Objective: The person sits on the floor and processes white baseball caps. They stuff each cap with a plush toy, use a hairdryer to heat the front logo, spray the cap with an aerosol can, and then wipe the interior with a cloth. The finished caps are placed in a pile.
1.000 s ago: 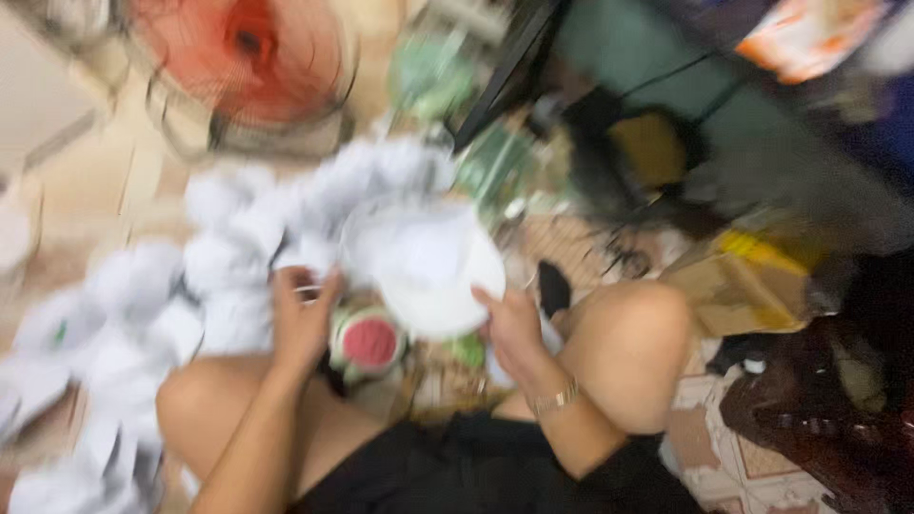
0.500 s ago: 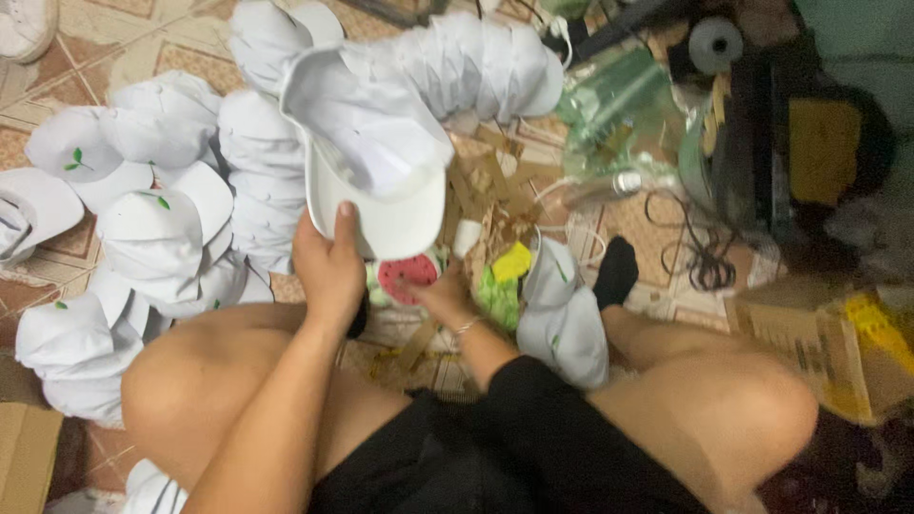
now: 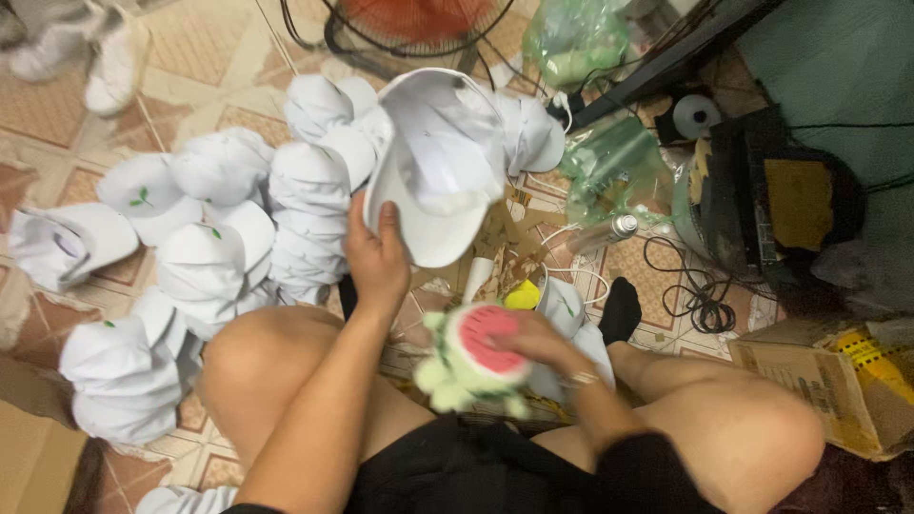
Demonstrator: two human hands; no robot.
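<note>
White cap (image 3: 433, 181) hangs upturned in the left hand's (image 3: 376, 257) grip, above the knees. The right hand (image 3: 533, 343) clasps a round pink-and-green pincushion (image 3: 476, 357) below the cap, so stitching seems underway; next likely needs a steady cap.

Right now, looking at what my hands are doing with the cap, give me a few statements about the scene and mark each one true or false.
1. The left hand holds a white cap by its brim. True.
2. The right hand is empty. False: it grips a round red and green pincushion.
3. More white caps lie piled on the tiled floor. True.
4. The held cap is black. False: it is white.
5. A cardboard box sits beside the right knee. True.
</note>
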